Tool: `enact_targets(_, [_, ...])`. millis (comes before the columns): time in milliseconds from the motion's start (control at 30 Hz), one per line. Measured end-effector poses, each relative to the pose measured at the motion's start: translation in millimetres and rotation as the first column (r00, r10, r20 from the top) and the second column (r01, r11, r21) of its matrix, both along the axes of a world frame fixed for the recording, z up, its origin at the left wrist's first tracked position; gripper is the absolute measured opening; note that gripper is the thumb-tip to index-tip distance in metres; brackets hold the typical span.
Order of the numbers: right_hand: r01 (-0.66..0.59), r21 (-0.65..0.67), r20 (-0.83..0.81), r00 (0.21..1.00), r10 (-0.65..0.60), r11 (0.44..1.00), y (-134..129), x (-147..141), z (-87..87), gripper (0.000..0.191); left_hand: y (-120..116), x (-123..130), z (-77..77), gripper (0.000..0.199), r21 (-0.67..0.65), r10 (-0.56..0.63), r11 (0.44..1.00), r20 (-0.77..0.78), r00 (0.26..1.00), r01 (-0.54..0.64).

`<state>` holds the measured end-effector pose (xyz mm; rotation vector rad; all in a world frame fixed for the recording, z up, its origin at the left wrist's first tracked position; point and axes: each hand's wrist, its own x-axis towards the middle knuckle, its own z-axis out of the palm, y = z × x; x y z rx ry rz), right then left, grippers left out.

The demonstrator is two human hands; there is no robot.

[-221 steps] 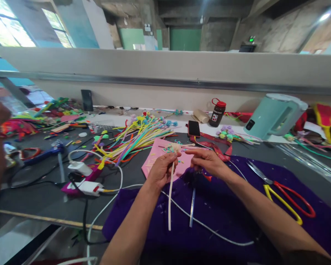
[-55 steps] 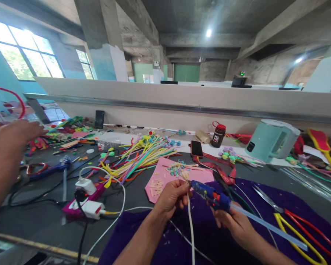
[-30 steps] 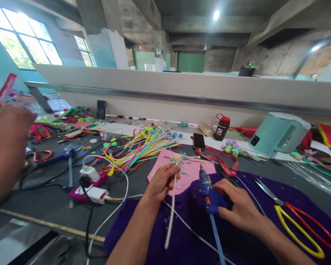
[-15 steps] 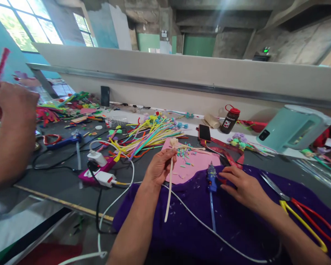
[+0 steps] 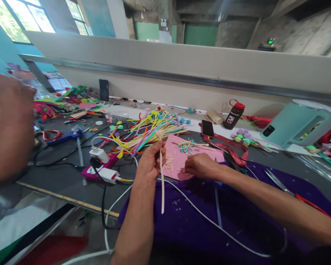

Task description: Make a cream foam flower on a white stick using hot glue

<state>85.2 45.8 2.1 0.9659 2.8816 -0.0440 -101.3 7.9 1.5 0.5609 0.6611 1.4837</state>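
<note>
Matt stem, matt cloth, smooth plastic kettle

Cream stem, nearly upright, bunched tip topmost, hanging straight

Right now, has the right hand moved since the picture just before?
Yes, leftward: the right hand now reaches over the pink sheet, instead of beside it.

We are in a craft workshop: coloured stems heap toward the far edge of the desk, a glue gun lies left of them, a power strip nearer the front edge, and concrete beams span overhead.
</note>
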Motion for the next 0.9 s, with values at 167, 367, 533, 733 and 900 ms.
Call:
enact_targets(167, [-0.039, 0.047, -0.005, 0.999, 0.04, 0.998, -5, -15, -7.5, 0.036, -3, -3, -1.4, 0.018, 0.032, 0.026, 0.999, 0.045, 0.999, -0.027])
enact_targets(367, [-0.114, 0.102, 0.055, 0.992, 0.109, 0.988, 2, -41, -14.6, 0.025, -3, -12, -2.3, 0.019, 0.015, 0.065, 0.998, 0.084, 0.994, -0.066])
enact_targets(533, [0.044, 0.108, 0.075, 0.996, -0.052, 0.993, 18, -40, -17.2, 0.042, -6, -25, -3.2, 0.018, 0.017, 0.113, 0.993, 0.119, 0.986, -0.116])
enact_targets(733, [0.036, 0.099, 0.01, 0.999, -0.037, 0.994, 16, -61, -16.6, 0.036, -6, -23, -4.2, 0.019, 0.017, 0.112, 0.993, 0.127, 0.986, -0.115])
enact_targets(900, [0.002, 0.095, -0.059, 0.998, 0.003, 0.995, 24, -80, -19.6, 0.029, -6, -20, -5.2, 0.018, 0.017, 0.115, 0.993, 0.117, 0.986, -0.118])
